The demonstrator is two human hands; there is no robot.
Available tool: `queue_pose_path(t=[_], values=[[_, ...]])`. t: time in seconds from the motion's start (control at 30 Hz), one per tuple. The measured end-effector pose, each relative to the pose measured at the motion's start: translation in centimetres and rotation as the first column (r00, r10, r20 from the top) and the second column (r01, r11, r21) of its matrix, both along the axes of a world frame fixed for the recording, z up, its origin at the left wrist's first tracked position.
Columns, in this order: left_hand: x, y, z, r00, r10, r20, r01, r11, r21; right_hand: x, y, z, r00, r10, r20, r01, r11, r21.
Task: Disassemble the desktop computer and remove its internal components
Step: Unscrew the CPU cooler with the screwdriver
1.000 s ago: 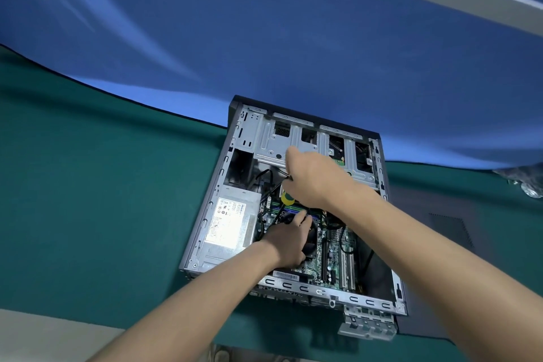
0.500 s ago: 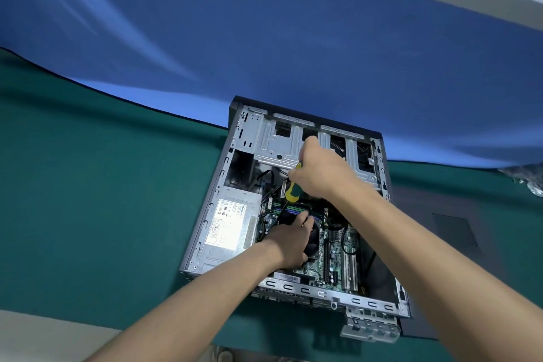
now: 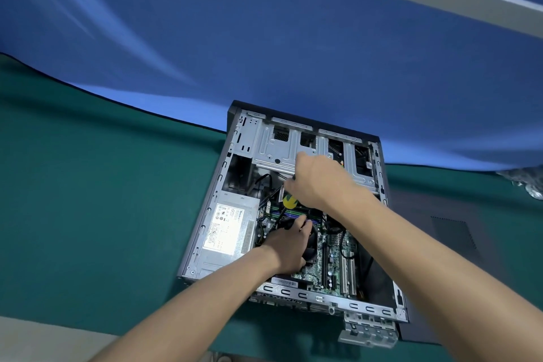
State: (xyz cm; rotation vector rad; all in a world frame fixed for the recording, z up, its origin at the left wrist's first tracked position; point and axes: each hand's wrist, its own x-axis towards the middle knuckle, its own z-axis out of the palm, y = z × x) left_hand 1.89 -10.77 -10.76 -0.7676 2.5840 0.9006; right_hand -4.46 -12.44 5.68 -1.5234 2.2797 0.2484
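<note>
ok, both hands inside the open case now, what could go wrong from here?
1. The right hand holds a yellow-handled screwdriver just above the motherboard; a slip could gouge the board or the memory sticks.
2. The left hand rests on the black CPU fan among loose black cables; pulling it up may snag them.
3. A freed screw could drop into the case.

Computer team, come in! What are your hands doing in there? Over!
Right hand grips yellow-handled screwdriver. Left hand rests on black cooler fan. Computer case open, board inside. Cables around.
</note>
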Motion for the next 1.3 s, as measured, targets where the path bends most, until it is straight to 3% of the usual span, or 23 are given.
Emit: queue_pose_path(t=[0.1, 0.23, 0.37, 0.43, 0.53, 0.6, 0.7, 0.83, 1.0, 1.13, 1.17, 1.3], values=[[0.0, 0.0, 0.1, 0.999, -0.013, 0.030, 0.014, 1.000, -0.013, -0.3, 0.2, 0.1, 0.999, 0.004, 0.048, -0.004, 1.000, 0.001], [0.0, -0.1, 0.3, 0.998, -0.028, 0.058, 0.030, 0.999, -0.028, -0.5, 0.7, -0.1, 0.974, 0.009, -0.227, -0.002, 1.000, 0.028], [-0.1, -0.1, 0.3, 0.996, -0.030, 0.085, 0.032, 0.999, -0.027, -1.1, 1.0, -0.4, 0.994, 0.077, -0.079, -0.083, 0.993, -0.082], [-0.1, 0.0, 0.4, 0.993, -0.036, 0.114, 0.040, 0.998, -0.037, -1.5, 1.1, -0.4, 1.000, 0.010, 0.029, -0.006, 0.991, -0.135], [-0.2, 0.0, 0.5, 0.990, -0.041, 0.131, 0.048, 0.998, -0.048, -1.6, 1.5, -1.1, 0.992, -0.077, -0.099, 0.058, 0.981, -0.186], [-0.2, -0.1, 0.6, 0.990, -0.042, 0.131, 0.048, 0.998, -0.043, -1.7, 1.5, -1.4, 0.995, -0.090, -0.050, 0.078, 0.975, -0.206], [-0.2, -0.1, 0.5, 0.992, -0.040, 0.121, 0.045, 0.998, -0.037, -1.7, 1.2, -1.1, 0.989, -0.040, 0.140, 0.060, 0.987, -0.147], [-0.1, -0.1, 0.3, 0.993, -0.044, 0.113, 0.050, 0.997, -0.051, -1.4, 0.7, -0.6, 0.996, -0.040, -0.075, 0.033, 0.996, -0.085], [-0.1, -0.1, 0.3, 0.997, -0.023, 0.072, 0.025, 1.000, -0.019, -1.1, 0.5, -0.4, 0.993, 0.016, 0.116, -0.007, 0.997, -0.082], [0.1, -0.1, 0.1, 0.998, -0.035, 0.050, 0.037, 0.999, -0.030, -0.6, 0.3, -0.1, 0.959, 0.052, -0.278, -0.053, 0.999, 0.002], [0.1, -0.1, 0.1, 0.998, -0.036, 0.051, 0.038, 0.999, -0.029, -0.6, 0.2, -0.2, 0.960, 0.069, -0.270, -0.073, 0.997, -0.004], [0.0, -0.1, 0.0, 0.999, -0.015, 0.045, 0.016, 1.000, -0.017, -0.8, 0.0, 0.2, 0.996, 0.072, 0.053, -0.071, 0.997, -0.018]])
